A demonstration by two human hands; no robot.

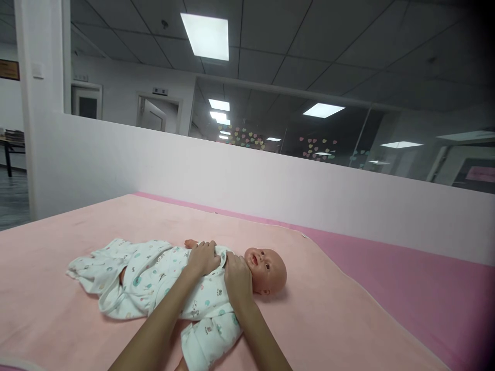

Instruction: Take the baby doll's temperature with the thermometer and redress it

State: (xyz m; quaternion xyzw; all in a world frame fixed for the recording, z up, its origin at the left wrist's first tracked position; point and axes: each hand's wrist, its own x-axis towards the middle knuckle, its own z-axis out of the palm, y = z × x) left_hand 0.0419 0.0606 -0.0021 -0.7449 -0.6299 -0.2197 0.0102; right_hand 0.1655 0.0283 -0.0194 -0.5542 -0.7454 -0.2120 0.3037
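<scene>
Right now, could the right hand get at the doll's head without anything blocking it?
Probably yes. The right hand grips the white romper at the collar, right beside the doll's head, with nothing between them.

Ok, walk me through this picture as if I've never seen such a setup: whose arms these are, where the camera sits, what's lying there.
There is no machine here. A person wears a camera on the head, so you look forward and down along their own two bare arms. On a pink blanket lies a baby doll on its back, head to the right, dressed in a white printed romper. The left hand and the right hand both grip the romper's fabric at the doll's chest, just below the neck. Behind runs a low white partition, with an office ceiling above.
</scene>
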